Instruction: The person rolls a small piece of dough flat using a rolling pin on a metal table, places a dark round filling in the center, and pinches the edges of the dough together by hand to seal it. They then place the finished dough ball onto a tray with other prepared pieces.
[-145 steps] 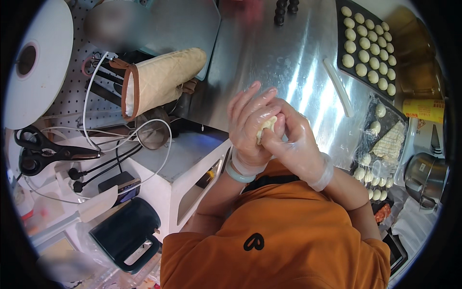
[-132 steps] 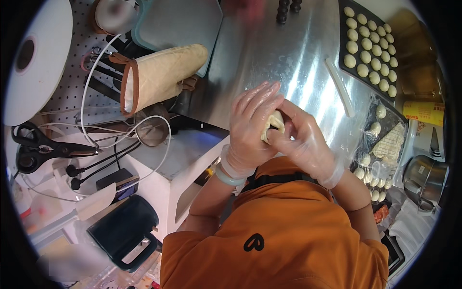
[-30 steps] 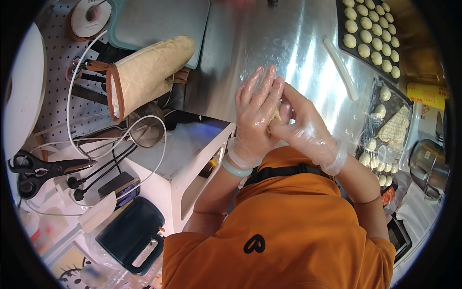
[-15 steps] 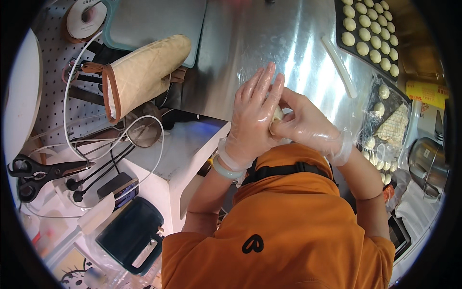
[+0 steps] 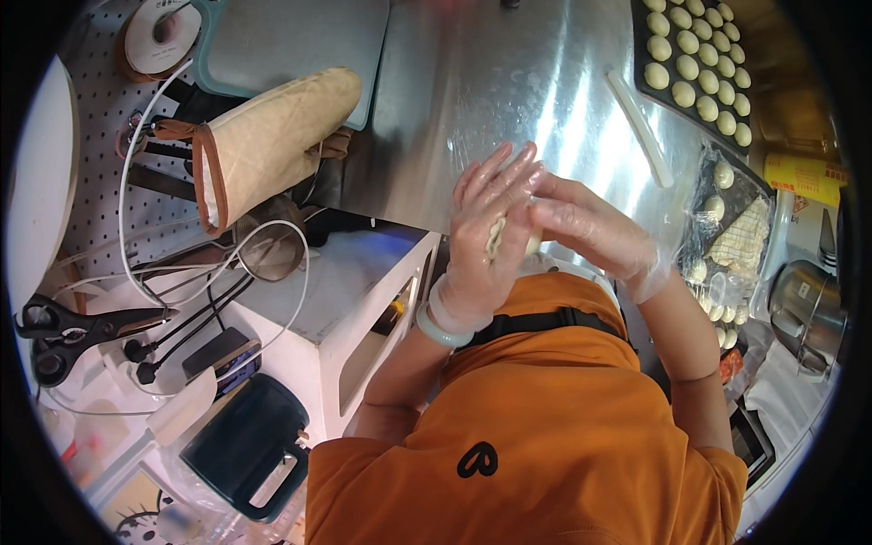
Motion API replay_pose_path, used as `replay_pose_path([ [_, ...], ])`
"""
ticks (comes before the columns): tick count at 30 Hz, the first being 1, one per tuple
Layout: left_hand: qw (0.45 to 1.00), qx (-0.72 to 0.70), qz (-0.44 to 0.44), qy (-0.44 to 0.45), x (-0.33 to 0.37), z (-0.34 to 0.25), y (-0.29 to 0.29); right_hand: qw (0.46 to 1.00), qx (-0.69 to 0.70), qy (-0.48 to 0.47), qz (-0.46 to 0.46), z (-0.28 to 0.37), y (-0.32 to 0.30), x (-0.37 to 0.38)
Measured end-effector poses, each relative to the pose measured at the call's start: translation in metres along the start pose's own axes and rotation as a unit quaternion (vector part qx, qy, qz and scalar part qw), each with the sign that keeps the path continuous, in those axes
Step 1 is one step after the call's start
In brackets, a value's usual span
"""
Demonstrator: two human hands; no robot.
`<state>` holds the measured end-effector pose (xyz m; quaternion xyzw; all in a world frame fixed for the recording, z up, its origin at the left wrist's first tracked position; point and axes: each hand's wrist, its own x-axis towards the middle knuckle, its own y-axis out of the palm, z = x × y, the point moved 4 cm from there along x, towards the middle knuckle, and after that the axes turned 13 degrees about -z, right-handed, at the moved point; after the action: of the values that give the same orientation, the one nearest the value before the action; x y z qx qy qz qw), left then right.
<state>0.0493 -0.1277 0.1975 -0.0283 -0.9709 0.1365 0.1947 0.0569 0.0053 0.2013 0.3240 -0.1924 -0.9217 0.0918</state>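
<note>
Standing at a stainless-steel worktop (image 5: 490,82) streaked with bright reflections, wearing an orange shirt (image 5: 527,409), thin transparent gloves and a pale bracelet (image 5: 442,329) on the left wrist. Holding both hands close together near the worktop's lower edge. Cupping a pale piece of dough (image 5: 495,238) in the left hand (image 5: 480,250), mostly hiding it and showing only a slim, ridged part. Curving the left fingers around it, pointing their tips up and away, slightly fanned. Bringing the right hand (image 5: 595,232) in from the side, bending its fingers, lying close together, over toward the left hand and meeting it beside the dough; not telling from this angle whether also pinching the dough there.

Having at the upper right a dark tray (image 5: 670,56) bearing rows of round dough balls (image 5: 708,109), with a whitish flexible strip (image 5: 639,127) lying just left of it. Having below that a film-covered area with more dough balls, a grid-patterned pale piece (image 5: 742,234), a yellow cylindrical package (image 5: 807,177) and a steel bowl (image 5: 807,304) farther right. Having on the left a quilted beige oven mitt (image 5: 272,127), a round sieve (image 5: 272,252), black-handled scissors (image 5: 64,336) and, lower down, a dark mug (image 5: 250,445) lying tipped with its handle toward the shirt.
</note>
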Motion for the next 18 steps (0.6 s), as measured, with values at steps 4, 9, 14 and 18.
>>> replay_pose_path([
  [4, 0.998, 0.053, 0.041, -0.007, 0.003, -0.017, -0.004, 0.996, -0.057, -0.027, 0.065, -0.002, 0.013, -0.012],
  [9, 0.99, 0.047, 0.114, -0.066, -0.003, -0.007, -0.001, 0.998, 0.004, -0.009, 0.064, -0.019, 0.009, -0.004],
  [14, 0.929, -0.218, 0.237, -0.179, 0.0, 0.0, -0.009, 0.988, 0.124, 0.087, 0.022, -0.021, 0.008, -0.011],
  [18, 0.943, -0.146, 0.296, -0.031, 0.012, -0.001, -0.007, 0.982, 0.119, 0.133, 0.061, -0.018, 0.013, -0.019],
])
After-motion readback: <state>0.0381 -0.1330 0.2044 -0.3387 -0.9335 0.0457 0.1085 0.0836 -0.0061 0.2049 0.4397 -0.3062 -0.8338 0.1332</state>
